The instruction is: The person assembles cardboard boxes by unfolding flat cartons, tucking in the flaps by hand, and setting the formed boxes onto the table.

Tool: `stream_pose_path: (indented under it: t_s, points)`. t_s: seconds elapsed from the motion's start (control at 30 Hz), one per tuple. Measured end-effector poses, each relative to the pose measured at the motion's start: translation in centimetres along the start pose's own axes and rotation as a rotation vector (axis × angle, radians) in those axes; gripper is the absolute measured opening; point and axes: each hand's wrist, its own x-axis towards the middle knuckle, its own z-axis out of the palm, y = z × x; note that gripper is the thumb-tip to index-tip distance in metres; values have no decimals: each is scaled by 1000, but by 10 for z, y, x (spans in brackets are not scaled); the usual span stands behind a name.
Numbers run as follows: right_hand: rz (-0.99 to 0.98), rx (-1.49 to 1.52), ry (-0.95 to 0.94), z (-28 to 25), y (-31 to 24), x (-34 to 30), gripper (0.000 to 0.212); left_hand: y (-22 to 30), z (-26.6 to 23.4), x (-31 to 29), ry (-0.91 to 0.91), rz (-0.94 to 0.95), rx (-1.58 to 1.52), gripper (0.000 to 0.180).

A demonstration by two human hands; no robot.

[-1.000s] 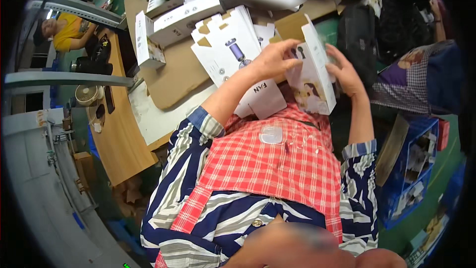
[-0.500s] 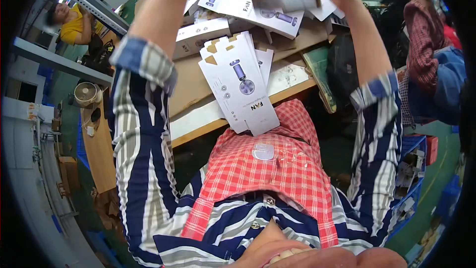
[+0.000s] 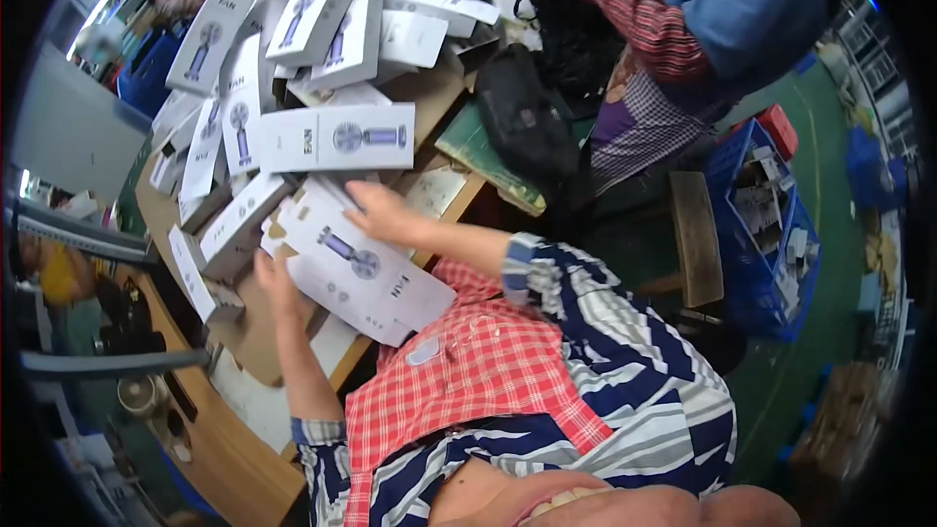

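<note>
A stack of flat white fan cartons (image 3: pixel 366 273), printed with a purple handheld fan, lies at the near table edge, its lower end against my red checked apron. My left hand (image 3: pixel 278 281) grips the stack's left edge, near the cut brown flaps. At the upper right edge, my right hand (image 3: pixel 388 217) pinches the cartons between thumb and fingers; some fingertips are hidden. Just beyond the stack, a closed white fan box (image 3: pixel 338 137) lies on its side on the heap. Another long box (image 3: pixel 244 224) rests to the left of the stack.
Several white boxes, among them an upright one (image 3: pixel 317 5), are heaped across the far table. A black bag (image 3: pixel 527 112) lies on a green board at the right. A co-worker (image 3: pixel 673 39) sits there, beside blue crates (image 3: pixel 756 205). Another person stands at the far left.
Both my hands have come back from the far heap to the flat carton stack. The object they held up there is out of them. My view has turned, showing more of the heap.
</note>
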Motion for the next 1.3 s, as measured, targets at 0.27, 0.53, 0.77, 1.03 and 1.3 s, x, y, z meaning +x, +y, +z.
stream_pose_path:
  t_s: [0.27,0.53,0.77,1.03,1.3]
  points:
    - [104,-89,-129,26,-13,-22,69,-10,37,-13,57,113,-72,69]
    - [82,145,-91,-28,-62,-25,64,45,30,-48,78,357,-271,59]
    - [-63,447,-379,-59,-101,-40,27,79,0,-78,-458,-64,-528,38]
    - [171,893,-6,-37,-108,-33,58,100,33,-82,-318,104,-761,39]
    - [312,712,-269,-27,-91,-26,36,81,33,-81,-273,83,-449,54]
